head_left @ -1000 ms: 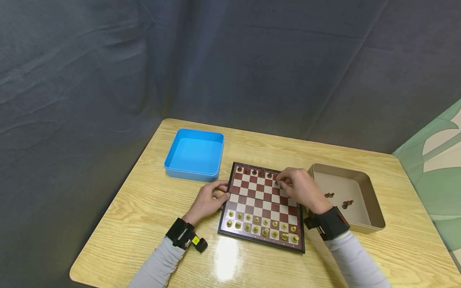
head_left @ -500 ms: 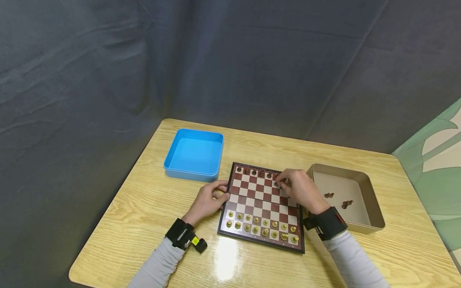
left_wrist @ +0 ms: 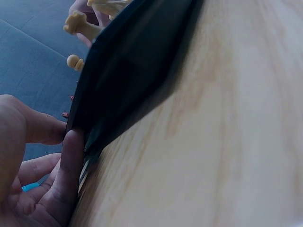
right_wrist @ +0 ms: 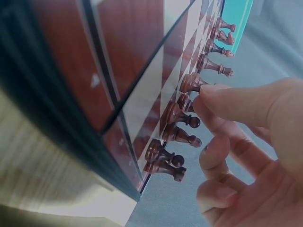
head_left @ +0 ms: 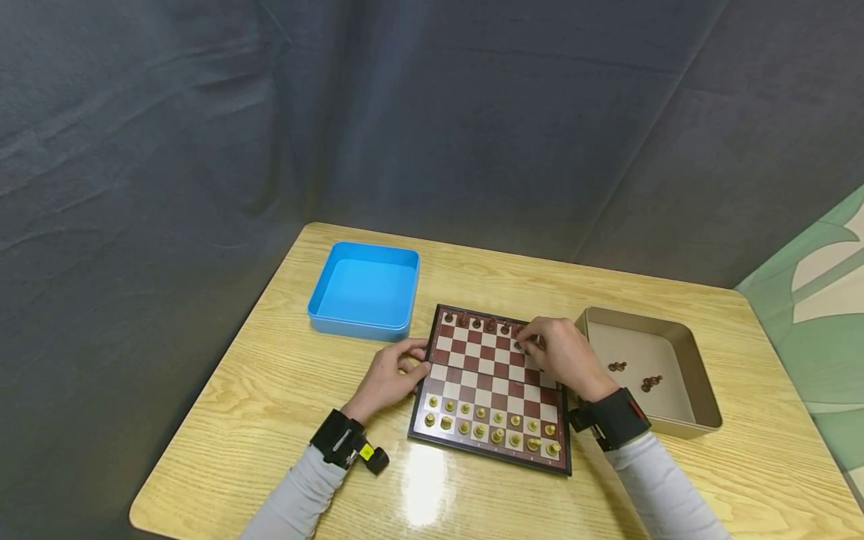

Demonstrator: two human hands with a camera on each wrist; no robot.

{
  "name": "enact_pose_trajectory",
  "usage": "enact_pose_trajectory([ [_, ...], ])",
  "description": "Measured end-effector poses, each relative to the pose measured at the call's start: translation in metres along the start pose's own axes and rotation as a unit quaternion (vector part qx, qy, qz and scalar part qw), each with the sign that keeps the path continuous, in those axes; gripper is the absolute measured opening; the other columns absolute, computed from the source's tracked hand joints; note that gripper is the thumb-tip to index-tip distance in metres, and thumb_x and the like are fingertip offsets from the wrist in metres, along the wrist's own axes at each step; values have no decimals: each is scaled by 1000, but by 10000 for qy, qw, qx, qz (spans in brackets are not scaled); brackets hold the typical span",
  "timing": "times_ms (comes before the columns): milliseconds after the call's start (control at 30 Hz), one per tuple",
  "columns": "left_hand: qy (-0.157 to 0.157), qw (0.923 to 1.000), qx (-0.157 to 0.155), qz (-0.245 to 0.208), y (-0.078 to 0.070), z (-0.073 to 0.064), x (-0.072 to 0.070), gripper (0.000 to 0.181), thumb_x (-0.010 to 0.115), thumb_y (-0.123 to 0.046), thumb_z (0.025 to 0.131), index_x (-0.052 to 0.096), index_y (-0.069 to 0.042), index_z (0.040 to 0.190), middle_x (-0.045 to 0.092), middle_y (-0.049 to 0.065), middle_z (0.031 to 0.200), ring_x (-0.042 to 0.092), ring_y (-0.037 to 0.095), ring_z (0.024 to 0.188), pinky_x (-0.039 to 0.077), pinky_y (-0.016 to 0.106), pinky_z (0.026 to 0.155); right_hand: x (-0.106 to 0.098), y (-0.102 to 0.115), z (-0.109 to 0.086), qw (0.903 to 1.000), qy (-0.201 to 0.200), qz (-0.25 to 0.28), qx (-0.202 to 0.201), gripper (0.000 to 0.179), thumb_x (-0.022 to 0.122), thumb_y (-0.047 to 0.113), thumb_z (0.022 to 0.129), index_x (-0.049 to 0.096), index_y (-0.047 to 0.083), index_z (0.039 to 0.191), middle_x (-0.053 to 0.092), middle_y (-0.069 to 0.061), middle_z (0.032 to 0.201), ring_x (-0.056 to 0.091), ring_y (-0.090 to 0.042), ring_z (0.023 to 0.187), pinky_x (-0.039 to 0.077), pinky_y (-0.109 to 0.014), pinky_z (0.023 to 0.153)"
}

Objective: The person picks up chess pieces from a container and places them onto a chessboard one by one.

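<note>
Dark cloth hangs behind a glossy, pale wood-grained table; on it lies the chessboard, its edge gripped by the left hand, while the right hand pinches a dark chess piece at the chessboard's far side.

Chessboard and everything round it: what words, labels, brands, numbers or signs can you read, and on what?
No text is legible in any view.
Chessboard border: small pale marks, too small or blurred to read.
Left wrist strap: pale mark, too small to tell if lettering.
Blue box, brown box: no lettering visible.
</note>
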State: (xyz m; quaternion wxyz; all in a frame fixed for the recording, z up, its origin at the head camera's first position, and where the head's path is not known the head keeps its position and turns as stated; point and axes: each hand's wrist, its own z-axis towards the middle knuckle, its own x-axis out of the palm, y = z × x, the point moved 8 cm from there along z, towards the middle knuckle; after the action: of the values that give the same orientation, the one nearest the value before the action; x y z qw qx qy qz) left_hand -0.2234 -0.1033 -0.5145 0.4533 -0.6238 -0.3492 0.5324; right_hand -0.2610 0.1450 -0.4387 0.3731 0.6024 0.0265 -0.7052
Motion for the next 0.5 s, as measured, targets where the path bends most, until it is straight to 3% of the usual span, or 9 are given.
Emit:
enact_pose_trajectory([
  [500,3,10000,6,-93,-1,-1,-1,43,62,-17,79,49,-16,120,54,0,94,59,15,64,49,29,47,-9,5,0,9998,-89,16,-201,13,64,10,77,67,16,89,58,5,83,48,-1,58,39,-23,46],
])
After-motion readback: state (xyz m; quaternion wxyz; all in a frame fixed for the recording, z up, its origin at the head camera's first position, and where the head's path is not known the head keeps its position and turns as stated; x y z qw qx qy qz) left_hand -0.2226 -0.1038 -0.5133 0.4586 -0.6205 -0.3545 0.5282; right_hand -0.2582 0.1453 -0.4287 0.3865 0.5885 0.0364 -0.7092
